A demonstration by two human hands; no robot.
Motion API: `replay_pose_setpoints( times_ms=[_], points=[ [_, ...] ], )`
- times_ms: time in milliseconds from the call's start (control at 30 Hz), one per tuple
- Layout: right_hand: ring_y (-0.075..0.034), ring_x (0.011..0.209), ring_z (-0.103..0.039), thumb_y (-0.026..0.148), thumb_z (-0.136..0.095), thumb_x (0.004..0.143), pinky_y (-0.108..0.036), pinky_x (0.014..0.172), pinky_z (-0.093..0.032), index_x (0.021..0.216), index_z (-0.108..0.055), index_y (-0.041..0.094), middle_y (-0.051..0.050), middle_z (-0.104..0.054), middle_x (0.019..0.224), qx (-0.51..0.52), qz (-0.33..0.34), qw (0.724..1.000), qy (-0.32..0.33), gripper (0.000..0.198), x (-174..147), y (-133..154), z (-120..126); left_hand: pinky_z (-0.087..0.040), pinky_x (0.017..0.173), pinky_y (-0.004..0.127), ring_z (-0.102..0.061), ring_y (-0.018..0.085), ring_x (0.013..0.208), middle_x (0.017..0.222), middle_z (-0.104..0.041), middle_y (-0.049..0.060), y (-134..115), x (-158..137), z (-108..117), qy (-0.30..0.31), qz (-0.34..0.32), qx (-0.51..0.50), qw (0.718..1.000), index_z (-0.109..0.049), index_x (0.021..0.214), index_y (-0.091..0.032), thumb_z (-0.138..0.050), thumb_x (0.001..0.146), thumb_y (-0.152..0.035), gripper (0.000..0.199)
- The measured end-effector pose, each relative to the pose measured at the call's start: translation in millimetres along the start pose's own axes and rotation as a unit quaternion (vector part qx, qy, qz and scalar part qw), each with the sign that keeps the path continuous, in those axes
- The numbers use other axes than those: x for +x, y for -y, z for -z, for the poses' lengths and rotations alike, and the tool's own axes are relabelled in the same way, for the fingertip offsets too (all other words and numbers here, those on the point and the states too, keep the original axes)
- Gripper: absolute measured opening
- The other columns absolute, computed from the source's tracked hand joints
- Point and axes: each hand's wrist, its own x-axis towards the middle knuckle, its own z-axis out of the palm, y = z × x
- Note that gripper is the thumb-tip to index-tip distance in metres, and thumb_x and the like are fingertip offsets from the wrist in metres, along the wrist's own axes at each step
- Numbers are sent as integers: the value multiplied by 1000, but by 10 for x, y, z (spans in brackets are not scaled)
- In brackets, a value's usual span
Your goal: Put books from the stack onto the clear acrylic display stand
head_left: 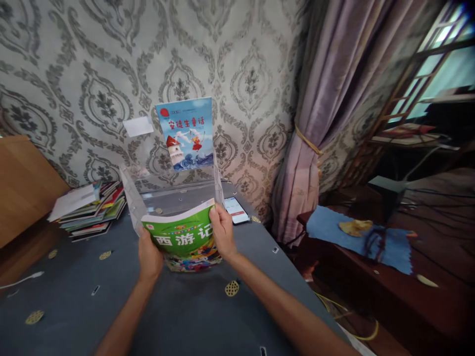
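Note:
A green book (pixel 187 242) with a colourful picture along the bottom of its cover is held between my two hands, tilted toward me. My left hand (pixel 150 252) is closed on its left edge, and my right hand (pixel 222 230) grips the upper right edge with the thumb in front. Just behind it stands a clear plastic holder (pixel 133 198), its side walls rising to left and right. Beyond the green book, a blue storybook (pixel 189 136) leans upright at the back of this holder. The lower back of the green book is hidden.
A stack of books and papers (pixel 91 210) lies on the left of the grey-covered table (pixel 178 316). A phone (pixel 236 211) with a lit screen rests right of the holder. A white card (pixel 138 126) shows by the wall. Beyond the table's right edge is a blue cloth (pixel 330 230).

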Motion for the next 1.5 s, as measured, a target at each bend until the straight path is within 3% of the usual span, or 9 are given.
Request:
replay_pose_setpoints(
  times_ms=[233, 467, 633, 700, 800, 1000, 1133, 1267, 1500],
  points=[
    [-15, 67, -39, 65, -40, 95, -27, 62, -37, 73, -43, 24, 3, -40, 70, -4, -4, 1000, 21, 47, -48, 9, 43, -51, 100, 47, -64, 33, 115, 114, -72, 18, -121, -50, 10, -25, 93, 40, 995, -67, 118, -12, -30, 96, -56, 61],
    [-18, 74, -52, 55, -40, 100, -28, 70, -44, 83, -54, 23, 1, -55, 76, -143, -30, 969, 201, 39, -18, 195, 487, -57, 84, 37, -67, 28, 95, 89, -74, 10, -289, 39, 294, 154, 68, -100, 981, -70, 100, -15, -41, 90, -71, 64],
    [-22, 84, -60, 50, -46, 98, -34, 79, -50, 86, -62, 23, -4, -65, 86, -250, -43, 925, 281, 33, 14, 400, 684, -54, 67, 30, -60, 20, 68, 75, -65, 3, -442, 78, 534, 237, 18, 12, 971, -68, 92, -17, -50, 89, -65, 52],
    [-23, 83, -62, 50, -43, 98, -35, 76, -52, 91, -63, 24, -4, -67, 87, -247, -65, 921, 295, 34, 5, 427, 674, -53, 60, 29, -60, 19, 67, 83, -67, 4, -502, 77, 556, 276, 31, 20, 960, -67, 99, -17, -50, 89, -64, 50],
    [-23, 78, -63, 52, -40, 99, -35, 70, -53, 96, -64, 25, -3, -66, 82, -225, -95, 921, 302, 36, -6, 402, 628, -58, 67, 31, -64, 22, 85, 107, -70, 8, -555, 84, 524, 304, 55, -26, 951, -64, 112, -17, -51, 88, -62, 52],
    [-20, 68, -59, 56, -49, 95, -32, 64, -50, 84, -61, 24, -1, -62, 71, -215, -17, 943, 253, 37, 201, 306, 617, -59, 76, 37, -68, 25, 88, 111, -72, 10, -635, 219, 417, 277, 24, -29, 960, -64, 111, -18, -49, 90, -58, 48],
    [-21, 71, -58, 56, -50, 94, -33, 69, -49, 87, -61, 23, -1, -63, 73, -238, 52, 942, 230, 35, 571, 407, 595, -57, 81, 38, -71, 26, 87, 102, -74, 10, -820, 473, 308, 218, -61, 12, 974, -62, 107, -18, -44, 93, -53, 42],
    [-24, 85, -61, 53, -43, 97, -36, 79, -49, 103, -60, 21, -5, -67, 92, -257, 124, 935, 213, 36, 979, 640, 536, -56, 73, 35, -72, 25, 80, 95, -73, 9, -1084, 798, 182, 157, -144, 36, 976, -59, 105, -17, -42, 94, -48, 37],
    [-25, 85, -59, 61, -36, 98, -39, 80, -47, 109, -58, 19, -8, -65, 93, -310, 228, 915, 123, 48, 1509, 823, 487, -53, 81, 33, -71, 23, 82, 96, -71, 9, -1352, 1296, -38, 44, -289, 47, 955, -56, 109, -17, -41, 99, -44, 33]
  ],
)
